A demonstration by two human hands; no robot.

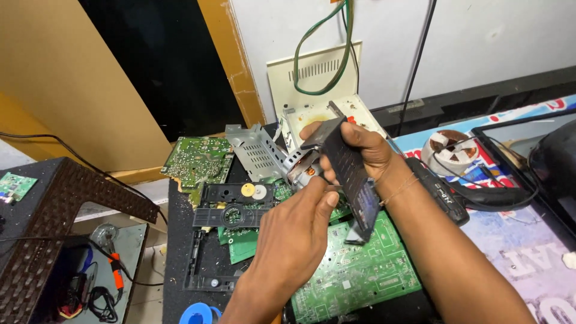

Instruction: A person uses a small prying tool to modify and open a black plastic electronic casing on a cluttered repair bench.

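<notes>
My right hand (366,150) grips a flat dark panel (351,174), a thin black plate held on edge and tilted down toward the boards. My left hand (297,231) rises from below and pinches at a small silver motor-like part (302,169) beside the panel's near edge. Both hands hover over a large green circuit board (360,270) lying on the black work surface. A black plastic disc-drive frame (231,207) with a round hub lies just left of my left hand.
A perforated metal shield (258,153) and a second green board (198,159) lie at the back left. A white casing (360,111) stands behind. A black multimeter (441,195), a wire spool (450,147) and cables sit right. A blue tape roll (198,313) lies near the front edge.
</notes>
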